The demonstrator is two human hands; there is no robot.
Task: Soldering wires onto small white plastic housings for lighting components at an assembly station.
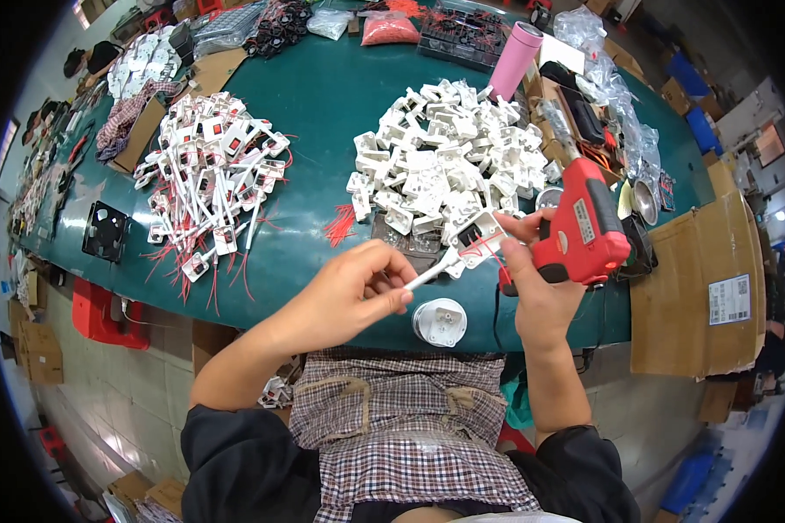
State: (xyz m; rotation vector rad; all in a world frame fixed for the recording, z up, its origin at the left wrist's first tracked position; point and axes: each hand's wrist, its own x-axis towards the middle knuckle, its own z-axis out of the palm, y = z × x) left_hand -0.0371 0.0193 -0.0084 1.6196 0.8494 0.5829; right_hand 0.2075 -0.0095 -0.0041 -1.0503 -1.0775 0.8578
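My left hand [358, 292] is closed, its thumb and fingers pinching a white cable [429, 274]. The cable runs into an open white plastic housing [478, 239] with a black part and thin red wires inside. My right hand [541, 292] is closed around the handle of a red-and-black gun-shaped tool [589, 222]. Its metal nozzle points up and away from the housing. The thumb and a finger of the same hand reach to the housing's right edge. Below the housing stands a round white container [440, 322].
White plastic housings [445, 152] are heaped behind my hands. Left of them lies a pile of wired switch pieces [214, 170] with white cables. Red wire bits [340, 226], a pink bottle [515, 61], a black fan [107, 232] and a cardboard box [698, 288] surround the work area.
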